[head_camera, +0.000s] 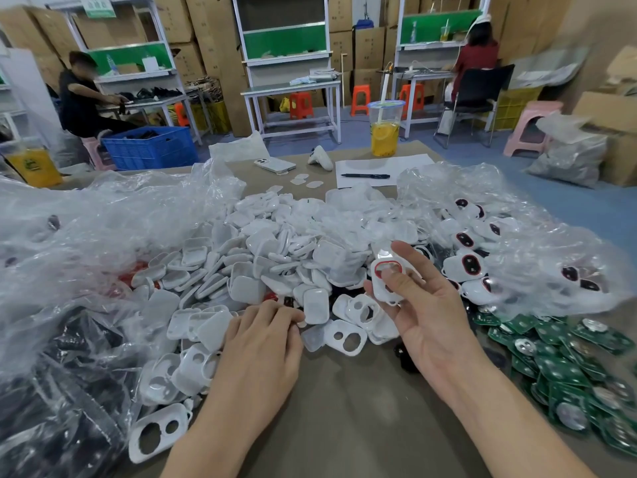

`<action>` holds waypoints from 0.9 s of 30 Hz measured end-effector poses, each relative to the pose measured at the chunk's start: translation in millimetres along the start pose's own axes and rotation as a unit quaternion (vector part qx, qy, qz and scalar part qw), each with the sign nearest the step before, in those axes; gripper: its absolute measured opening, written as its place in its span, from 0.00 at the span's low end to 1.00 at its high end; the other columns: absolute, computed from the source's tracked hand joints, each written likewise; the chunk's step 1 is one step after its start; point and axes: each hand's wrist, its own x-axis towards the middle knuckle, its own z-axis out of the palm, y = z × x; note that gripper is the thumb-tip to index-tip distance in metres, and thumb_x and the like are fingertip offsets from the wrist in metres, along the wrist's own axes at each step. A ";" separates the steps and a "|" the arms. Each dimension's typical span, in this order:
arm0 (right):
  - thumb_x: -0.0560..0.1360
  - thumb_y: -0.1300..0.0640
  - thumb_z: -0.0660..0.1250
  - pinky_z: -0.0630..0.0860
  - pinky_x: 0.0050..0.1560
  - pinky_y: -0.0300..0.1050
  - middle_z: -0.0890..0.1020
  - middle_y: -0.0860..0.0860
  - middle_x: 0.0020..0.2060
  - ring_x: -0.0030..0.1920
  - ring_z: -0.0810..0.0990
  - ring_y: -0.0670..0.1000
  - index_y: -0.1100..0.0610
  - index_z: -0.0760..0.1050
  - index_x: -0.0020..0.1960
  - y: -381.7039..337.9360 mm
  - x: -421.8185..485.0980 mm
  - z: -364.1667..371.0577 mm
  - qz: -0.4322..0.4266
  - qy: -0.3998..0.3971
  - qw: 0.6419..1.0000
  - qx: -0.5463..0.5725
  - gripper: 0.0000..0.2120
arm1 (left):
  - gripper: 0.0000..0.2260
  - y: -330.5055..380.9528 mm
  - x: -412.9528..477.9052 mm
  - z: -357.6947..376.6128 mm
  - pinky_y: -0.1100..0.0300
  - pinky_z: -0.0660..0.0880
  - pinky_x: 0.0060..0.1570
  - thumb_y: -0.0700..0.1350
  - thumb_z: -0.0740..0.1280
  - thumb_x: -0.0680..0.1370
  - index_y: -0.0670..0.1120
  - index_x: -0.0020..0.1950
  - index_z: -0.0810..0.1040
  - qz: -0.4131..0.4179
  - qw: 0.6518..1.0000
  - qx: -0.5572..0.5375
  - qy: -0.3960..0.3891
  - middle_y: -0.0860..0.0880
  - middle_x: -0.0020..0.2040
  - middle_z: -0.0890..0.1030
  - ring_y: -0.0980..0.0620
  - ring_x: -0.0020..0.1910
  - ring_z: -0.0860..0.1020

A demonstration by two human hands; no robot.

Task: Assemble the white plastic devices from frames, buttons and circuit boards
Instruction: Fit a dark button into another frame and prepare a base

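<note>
My right hand (418, 305) holds a white frame (385, 282) with a red-rimmed opening, thumb pressed into the opening and fingers behind it. My left hand (262, 343) lies palm down at the near edge of a large heap of white plastic covers (275, 250), fingertips touching the pieces; whether it holds one is hidden. White frames with two holes (346, 338) lie between my hands and at the lower left (158, 432). Green circuit boards (558, 367) are piled at the right. Assembled devices with dark red-ringed buttons (465, 267) lie in clear plastic at the right.
Crumpled clear plastic bags (86, 236) flank the heap, with black parts (51, 391) in the left one. Beyond the heap lie a phone (274, 164), a pen (365, 175) on paper and a lidded drink cup (385, 129). People sit at workbenches behind.
</note>
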 end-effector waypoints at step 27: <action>0.66 0.62 0.73 0.83 0.53 0.45 0.84 0.49 0.43 0.48 0.85 0.52 0.48 0.86 0.51 5.2 -2.1 0.4 0.030 -0.054 0.997 -0.042 0.16 | 0.05 -7.1 4.5 3.1 0.58 0.64 0.54 0.52 0.64 0.82 0.53 0.53 0.77 0.014 1.000 -0.005 -0.005 0.58 0.51 0.73 0.52 0.52 0.72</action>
